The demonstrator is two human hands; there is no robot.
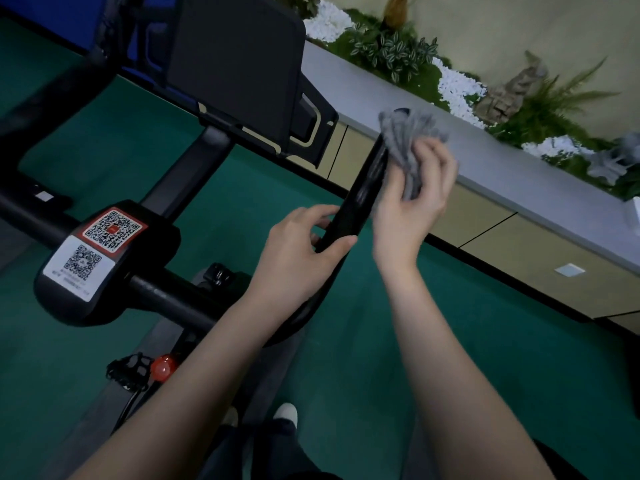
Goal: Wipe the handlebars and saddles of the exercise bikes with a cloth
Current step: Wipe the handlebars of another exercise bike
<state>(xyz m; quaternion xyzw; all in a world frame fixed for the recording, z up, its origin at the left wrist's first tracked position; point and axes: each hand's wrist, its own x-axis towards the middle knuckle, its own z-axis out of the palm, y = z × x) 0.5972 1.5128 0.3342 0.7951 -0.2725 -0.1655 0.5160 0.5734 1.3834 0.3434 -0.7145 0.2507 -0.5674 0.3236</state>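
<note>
Left hand (304,252) and right hand (412,211) bare, forearms uncovered to frame edge; dark trousers (273,452), white shoes (286,412) at bottom.

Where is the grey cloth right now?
The grey cloth sits right of centre in the head view, bunched in the right hand against the far end of the black handlebar, which the left hand grips lower down.

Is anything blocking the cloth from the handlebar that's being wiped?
Nothing visible does. The right hand holds the grey cloth right against the upper end of the black handlebar. The left hand grips the same bar lower down, so that stretch is covered.
</note>
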